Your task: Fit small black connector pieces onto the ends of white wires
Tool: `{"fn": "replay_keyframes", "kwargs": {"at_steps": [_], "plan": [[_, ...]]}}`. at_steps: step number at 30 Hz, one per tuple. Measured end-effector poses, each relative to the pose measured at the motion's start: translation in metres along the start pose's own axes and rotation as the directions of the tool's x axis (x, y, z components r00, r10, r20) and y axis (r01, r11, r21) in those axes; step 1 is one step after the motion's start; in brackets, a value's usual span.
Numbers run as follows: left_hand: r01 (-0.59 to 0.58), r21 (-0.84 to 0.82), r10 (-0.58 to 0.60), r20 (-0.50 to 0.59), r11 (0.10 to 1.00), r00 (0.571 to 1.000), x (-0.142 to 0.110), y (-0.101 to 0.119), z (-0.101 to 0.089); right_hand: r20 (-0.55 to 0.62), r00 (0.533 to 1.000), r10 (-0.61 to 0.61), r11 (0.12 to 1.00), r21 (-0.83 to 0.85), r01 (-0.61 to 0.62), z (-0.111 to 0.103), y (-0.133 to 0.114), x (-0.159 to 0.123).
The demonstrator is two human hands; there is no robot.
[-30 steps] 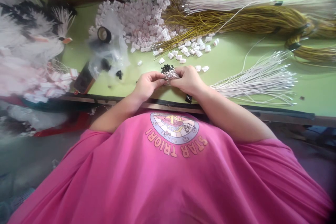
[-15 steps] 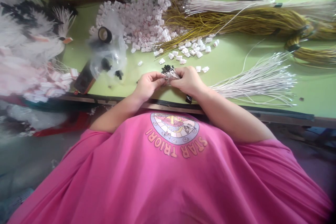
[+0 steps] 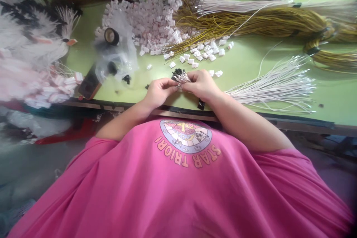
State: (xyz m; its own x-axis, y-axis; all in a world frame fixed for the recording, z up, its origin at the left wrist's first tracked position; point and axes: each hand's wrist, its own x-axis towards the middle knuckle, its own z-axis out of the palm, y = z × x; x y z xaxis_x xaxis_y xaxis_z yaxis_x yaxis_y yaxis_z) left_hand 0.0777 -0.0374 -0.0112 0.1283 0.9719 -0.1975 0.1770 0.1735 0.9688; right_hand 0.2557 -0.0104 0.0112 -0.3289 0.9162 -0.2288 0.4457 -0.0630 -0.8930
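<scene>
Over the front of the green table, my right hand (image 3: 205, 84) is closed around a bundle of white wires (image 3: 184, 77). Their ends point left and carry silver tips, and many are capped with small black connectors (image 3: 178, 72). From behind my right wrist the wires' long part (image 3: 272, 86) fans out across the table. My left hand (image 3: 158, 92) is closed in a pinch, thumb and forefinger meeting at the bundle's near side. What lies between those fingertips is too small to make out. A shiny black piece (image 3: 200, 104) is just below my right palm.
White connector housings (image 3: 152, 18) are heaped beyond my hands, with yellow wire bundles (image 3: 259, 26) at the back right. A tape roll (image 3: 111, 37) rests on a plastic bag (image 3: 122, 54) to the left. Finished-looking white bundles (image 3: 30, 55) pile at far left. The table edge (image 3: 251, 117) runs before me.
My left thumb and forefinger have shifted slightly at the wire ends, and the left hand sits a touch further right. My right hand keeps its hold on the bundle.
</scene>
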Motion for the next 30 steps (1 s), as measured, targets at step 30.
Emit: {"fn": "replay_keyframes", "kwargs": {"at_steps": [30], "plan": [[0.057,-0.267,-0.03,0.103,0.962,0.994,0.008,-0.004,-0.001,0.059,0.998,-0.015,0.968,0.251,0.0,0.0,0.009,0.001]]}}
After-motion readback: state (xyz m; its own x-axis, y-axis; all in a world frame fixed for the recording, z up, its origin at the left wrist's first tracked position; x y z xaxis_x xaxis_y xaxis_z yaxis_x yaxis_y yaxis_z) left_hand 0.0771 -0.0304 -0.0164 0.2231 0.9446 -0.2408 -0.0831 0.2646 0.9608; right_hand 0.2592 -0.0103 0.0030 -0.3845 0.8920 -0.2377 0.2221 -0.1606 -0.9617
